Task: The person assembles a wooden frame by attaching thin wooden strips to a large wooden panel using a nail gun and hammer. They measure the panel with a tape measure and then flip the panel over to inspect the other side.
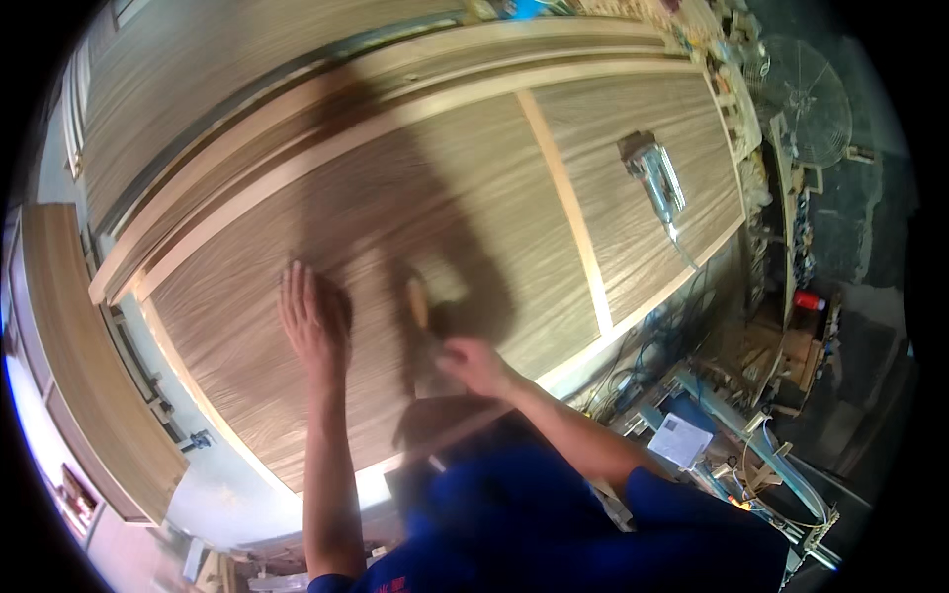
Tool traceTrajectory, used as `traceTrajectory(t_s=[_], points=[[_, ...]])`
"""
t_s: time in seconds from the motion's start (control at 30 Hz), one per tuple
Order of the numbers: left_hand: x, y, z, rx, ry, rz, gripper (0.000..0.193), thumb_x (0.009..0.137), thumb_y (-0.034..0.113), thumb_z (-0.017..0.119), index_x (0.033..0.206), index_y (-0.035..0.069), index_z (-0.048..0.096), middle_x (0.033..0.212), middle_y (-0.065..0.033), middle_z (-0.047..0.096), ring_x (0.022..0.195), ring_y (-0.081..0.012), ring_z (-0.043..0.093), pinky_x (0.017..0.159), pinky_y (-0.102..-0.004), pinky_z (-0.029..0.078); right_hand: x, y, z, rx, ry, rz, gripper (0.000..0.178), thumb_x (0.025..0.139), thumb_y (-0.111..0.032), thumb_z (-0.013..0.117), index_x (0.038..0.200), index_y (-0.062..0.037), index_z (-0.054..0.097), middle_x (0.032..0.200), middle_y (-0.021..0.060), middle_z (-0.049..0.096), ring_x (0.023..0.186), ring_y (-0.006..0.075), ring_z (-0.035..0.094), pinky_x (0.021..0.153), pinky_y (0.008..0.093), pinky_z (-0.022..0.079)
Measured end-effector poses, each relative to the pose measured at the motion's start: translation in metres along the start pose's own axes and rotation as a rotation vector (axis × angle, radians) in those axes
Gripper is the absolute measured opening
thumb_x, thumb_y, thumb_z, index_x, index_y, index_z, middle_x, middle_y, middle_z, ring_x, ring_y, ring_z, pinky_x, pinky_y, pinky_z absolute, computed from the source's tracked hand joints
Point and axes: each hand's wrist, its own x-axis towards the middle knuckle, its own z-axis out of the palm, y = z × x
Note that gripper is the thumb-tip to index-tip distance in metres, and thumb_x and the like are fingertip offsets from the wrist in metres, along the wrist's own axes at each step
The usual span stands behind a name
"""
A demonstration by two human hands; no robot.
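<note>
A large wood-grain panel [435, 217] with pale wooden strips along its edges lies in front of me. My left hand [314, 314] rests on it, palm down, fingers stretched out and holding nothing. Nearer my body, to the right, my right hand [477, 366] is closed with its fingers curled. Just beyond those fingers shows a short, blurred orange-brown piece [419, 301], like a wooden handle. Whether the hand grips it, I cannot tell. My shadow darkens the panel around both hands.
A pale cross strip [563, 208] divides the panel. On its right part lies a corded metal power tool [654, 178]. Farther right stand a round fan [806, 104] and a blue-green metal frame [746, 435] with hoses. A wooden board [84, 356] stands left.
</note>
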Motion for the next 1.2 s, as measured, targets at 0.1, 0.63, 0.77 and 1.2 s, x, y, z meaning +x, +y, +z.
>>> traceTrajectory(t_s=[0.1, 0.63, 0.77, 1.2], points=[[-0.011, 0.084, 0.016, -0.411, -0.212, -0.066, 0.046, 0.109, 0.027, 0.051, 0.149, 0.004, 0.05, 0.142, -0.0175, 0.062, 0.133, -0.0386, 0.055, 0.112, -0.0473, 0.043, -0.009, 0.028, -0.021, -0.025, 0.126, -0.222, 0.023, 0.098, -0.023, 0.065, 0.106, -0.0019, 0.066, 0.095, 0.0245, 0.069, 0.092, 0.0402, 0.07, 0.08, 0.0478, 0.054], [-0.079, 0.298, 0.0, -0.727, -0.99, 0.415, 0.036, 0.101, 0.028, 0.063, 0.127, 0.003, 0.061, 0.131, -0.0205, 0.06, 0.12, -0.0341, 0.058, 0.103, -0.0453, 0.045, -0.138, 0.087, -0.078, 0.412, 0.213, -0.21, 0.025, 0.091, -0.021, 0.072, 0.11, -0.0051, 0.071, 0.102, 0.0153, 0.074, 0.099, 0.0294, 0.072, 0.089, 0.0408, 0.056], [-0.088, 0.308, -0.002, -0.793, -0.834, 0.576, 0.068, 0.098, 0.033, 0.069, 0.151, 0.0, 0.043, 0.145, -0.029, 0.051, 0.133, -0.0449, 0.049, 0.112, -0.054, 0.038, -0.172, 0.129, -0.083, 0.306, 0.295, -0.094, 0.026, 0.094, -0.01, 0.069, 0.12, -0.0054, 0.066, 0.098, 0.0108, 0.071, 0.091, 0.0236, 0.071, 0.083, 0.0363, 0.056], [0.158, 0.081, 0.13, 0.351, -0.179, 0.247, 0.074, 0.107, 0.052, 0.039, 0.166, 0.008, 0.024, 0.173, -0.0129, 0.022, 0.16, -0.0335, 0.019, 0.129, -0.0535, 0.016, -0.161, 0.157, -0.114, 0.286, 0.952, 0.026, 0.038, 0.092, -0.012, 0.078, 0.119, -0.005, 0.051, 0.089, 0.0066, 0.063, 0.078, 0.013, 0.06, 0.073, 0.0288, 0.052]])
